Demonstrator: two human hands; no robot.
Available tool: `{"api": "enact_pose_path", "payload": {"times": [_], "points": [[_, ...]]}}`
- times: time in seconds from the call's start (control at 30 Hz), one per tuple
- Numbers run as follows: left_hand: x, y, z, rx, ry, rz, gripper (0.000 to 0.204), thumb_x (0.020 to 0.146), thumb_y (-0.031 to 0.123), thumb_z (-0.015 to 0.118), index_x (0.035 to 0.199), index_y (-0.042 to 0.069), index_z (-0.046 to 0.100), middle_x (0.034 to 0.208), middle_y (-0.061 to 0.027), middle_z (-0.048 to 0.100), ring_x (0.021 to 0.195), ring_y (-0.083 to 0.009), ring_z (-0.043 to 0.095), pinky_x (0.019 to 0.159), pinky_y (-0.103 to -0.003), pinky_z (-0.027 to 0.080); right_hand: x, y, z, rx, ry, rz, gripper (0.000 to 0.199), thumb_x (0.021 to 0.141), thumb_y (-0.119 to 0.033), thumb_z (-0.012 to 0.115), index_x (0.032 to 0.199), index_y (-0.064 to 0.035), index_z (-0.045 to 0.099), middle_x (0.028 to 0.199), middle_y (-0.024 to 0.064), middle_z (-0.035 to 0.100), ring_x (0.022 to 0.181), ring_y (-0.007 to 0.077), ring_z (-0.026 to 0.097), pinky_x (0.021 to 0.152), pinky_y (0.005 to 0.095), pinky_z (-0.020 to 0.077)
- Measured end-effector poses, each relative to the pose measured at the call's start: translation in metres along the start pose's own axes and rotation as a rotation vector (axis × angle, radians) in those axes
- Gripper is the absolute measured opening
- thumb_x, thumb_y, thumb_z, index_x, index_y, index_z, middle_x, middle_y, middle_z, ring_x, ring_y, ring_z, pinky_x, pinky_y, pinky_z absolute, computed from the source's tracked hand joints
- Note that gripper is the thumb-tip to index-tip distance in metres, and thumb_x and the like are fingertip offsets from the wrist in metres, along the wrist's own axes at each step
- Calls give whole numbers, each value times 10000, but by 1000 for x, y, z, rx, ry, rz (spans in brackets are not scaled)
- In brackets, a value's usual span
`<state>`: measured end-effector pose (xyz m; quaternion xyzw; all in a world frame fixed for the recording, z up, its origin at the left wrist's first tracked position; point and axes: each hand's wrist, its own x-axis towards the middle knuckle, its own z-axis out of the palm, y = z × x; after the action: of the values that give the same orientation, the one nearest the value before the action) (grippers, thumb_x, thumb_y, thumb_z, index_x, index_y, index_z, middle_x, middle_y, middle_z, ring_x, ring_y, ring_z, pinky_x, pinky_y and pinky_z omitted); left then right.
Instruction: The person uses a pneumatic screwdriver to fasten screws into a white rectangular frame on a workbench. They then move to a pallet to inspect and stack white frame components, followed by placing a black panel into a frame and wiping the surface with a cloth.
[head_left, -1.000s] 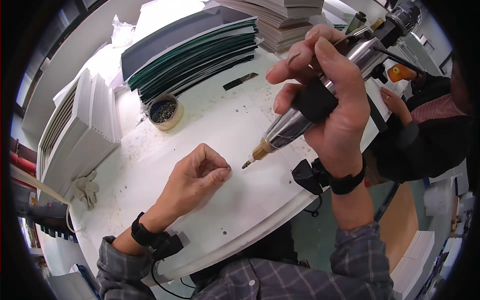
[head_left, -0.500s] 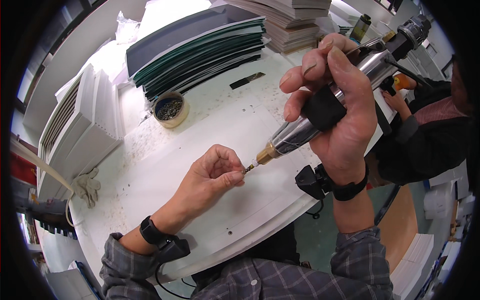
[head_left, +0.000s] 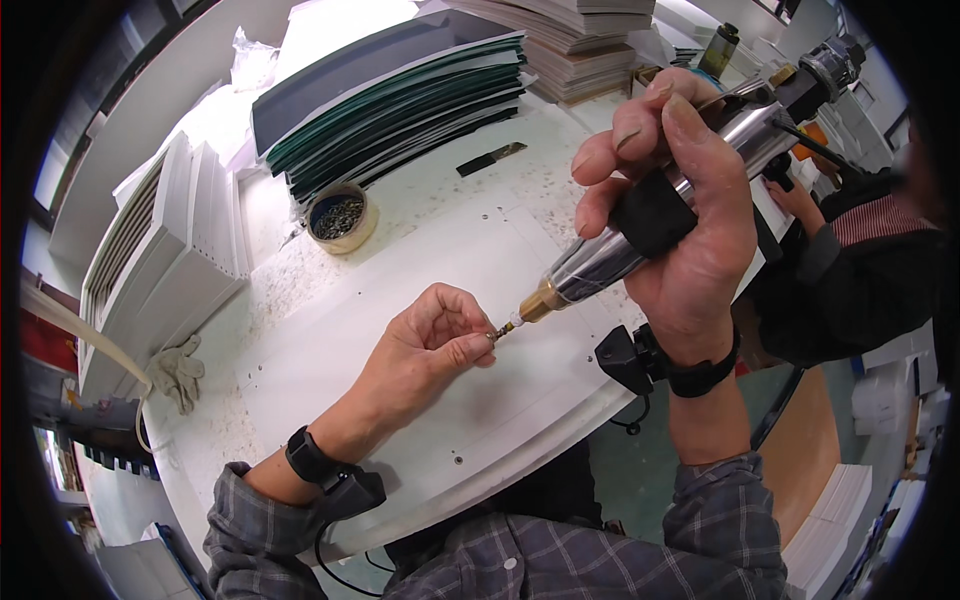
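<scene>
My right hand (head_left: pixel 672 205) grips a silver power screwdriver (head_left: pixel 640 240) with a black grip band, held slanted with its brass tip pointing down-left. My left hand (head_left: pixel 425 345) pinches a small screw (head_left: pixel 497 333) between thumb and fingers right at the driver's bit. Both hover just above a white panel (head_left: pixel 400 300) lying on the white table (head_left: pixel 230 330). The screw is mostly hidden by my fingertips.
A small round tub of screws (head_left: pixel 340 217) sits at the back left. Stacked dark green and white boards (head_left: pixel 400 100) lie behind it, white ribbed panels (head_left: pixel 150 260) at the left, a grey glove (head_left: pixel 178 372) near the edge. Another person (head_left: pixel 850 260) sits at the right.
My left hand rose from the panel and moved right to the driver's tip. My right hand brought the screwdriver slightly down so bit and fingers meet.
</scene>
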<state>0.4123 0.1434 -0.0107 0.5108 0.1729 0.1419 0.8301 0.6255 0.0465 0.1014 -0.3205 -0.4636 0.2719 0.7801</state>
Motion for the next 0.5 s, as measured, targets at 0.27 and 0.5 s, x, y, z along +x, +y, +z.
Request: {"api": "enact_pose_path", "payload": {"times": [0.27, 0.5], "points": [[2, -3, 9, -4, -23, -9, 187, 1006, 45, 686, 1140, 64, 556, 1067, -19, 625, 984, -97, 632, 935, -281, 566, -1, -5, -3, 12, -29, -16, 256, 1080, -275, 511, 1192, -44, 521, 900, 51, 596, 833, 223, 707, 529, 330, 611], [4, -4, 13, 9, -7, 0, 191, 1007, 39, 682, 1147, 66, 555, 1072, -22, 622, 990, -100, 630, 939, -279, 564, -4, -8, -7, 4, -22, -22, 257, 1078, -275, 513, 1193, -45, 512, 895, 49, 598, 835, 225, 709, 541, 339, 619]]}}
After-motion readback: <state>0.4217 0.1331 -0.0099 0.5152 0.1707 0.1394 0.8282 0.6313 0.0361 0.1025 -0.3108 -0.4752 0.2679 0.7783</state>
